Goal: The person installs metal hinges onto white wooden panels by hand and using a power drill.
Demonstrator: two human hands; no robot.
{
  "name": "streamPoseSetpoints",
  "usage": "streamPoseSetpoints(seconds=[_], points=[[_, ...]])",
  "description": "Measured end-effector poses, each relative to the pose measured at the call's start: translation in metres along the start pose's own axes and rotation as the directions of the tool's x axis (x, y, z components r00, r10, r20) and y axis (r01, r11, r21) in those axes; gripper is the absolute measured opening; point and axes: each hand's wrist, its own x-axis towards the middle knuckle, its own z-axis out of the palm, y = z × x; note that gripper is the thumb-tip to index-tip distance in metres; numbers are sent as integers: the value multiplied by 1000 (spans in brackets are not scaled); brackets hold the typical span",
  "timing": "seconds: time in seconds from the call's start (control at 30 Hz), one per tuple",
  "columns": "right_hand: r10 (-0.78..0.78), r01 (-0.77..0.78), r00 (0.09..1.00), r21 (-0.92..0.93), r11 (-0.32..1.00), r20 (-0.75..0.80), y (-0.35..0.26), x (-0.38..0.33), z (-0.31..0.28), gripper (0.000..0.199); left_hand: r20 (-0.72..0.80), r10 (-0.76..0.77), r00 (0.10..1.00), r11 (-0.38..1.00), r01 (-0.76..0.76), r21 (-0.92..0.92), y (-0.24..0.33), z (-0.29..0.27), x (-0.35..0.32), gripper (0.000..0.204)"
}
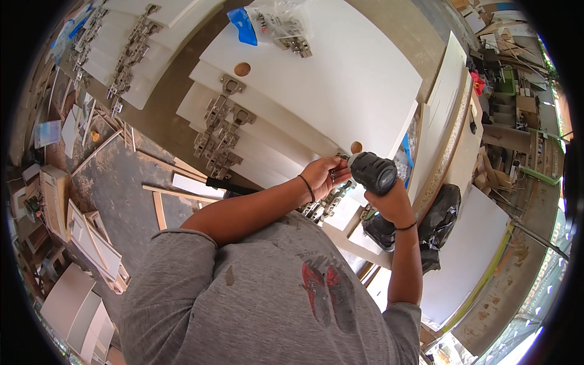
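Note:
My right hand (392, 204) grips a dark cordless drill (372, 171), its nose pointing left at the edge of a stack of white cabinet door panels (340, 85). My left hand (322, 175) pinches something small at the drill's tip, just below a round hinge hole (356, 147); a metal hinge (328, 204) sits partly hidden under that hand. More metal hinges (220, 131) are mounted along the left edges of the stacked panels, and another round hole (242, 69) shows on the top panel.
A clear bag of hinges (280, 27) with a blue label lies on the top panel. A second row of hinged white panels (128, 58) lies at upper left. Wood offcuts (159, 207) litter the floor. A black bag (441, 213) sits right, a cluttered workshop beyond.

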Motion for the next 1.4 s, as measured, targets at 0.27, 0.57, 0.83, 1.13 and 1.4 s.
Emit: streamPoseSetpoints(seconds=[0.27, 0.57, 0.83, 1.13, 1.4], points=[[202, -209, 959, 17, 978, 198, -24, 24, -17, 27, -116, -69, 991, 992, 81, 97, 5, 5, -9, 21], [149, -115, 960, -154, 981, 237, -27, 33, -20, 33, -295, -39, 955, 948, 129, 291, 20, -6, -20, 25], [53, -14, 969, -158, 987, 242, -27, 33, -15, 34, -280, -41, 959, 953, 122, 278, 16, -11, -15, 27], [142, -94, 965, -217, 972, 219, -38, 36, -14, 33, -269, -57, 962, 958, 128, 257, 18, -11, -15, 28], [146, -107, 968, -191, 976, 203, -33, 38, -9, 34, -260, -70, 963, 959, 136, 247, 20, -9, -17, 29]])
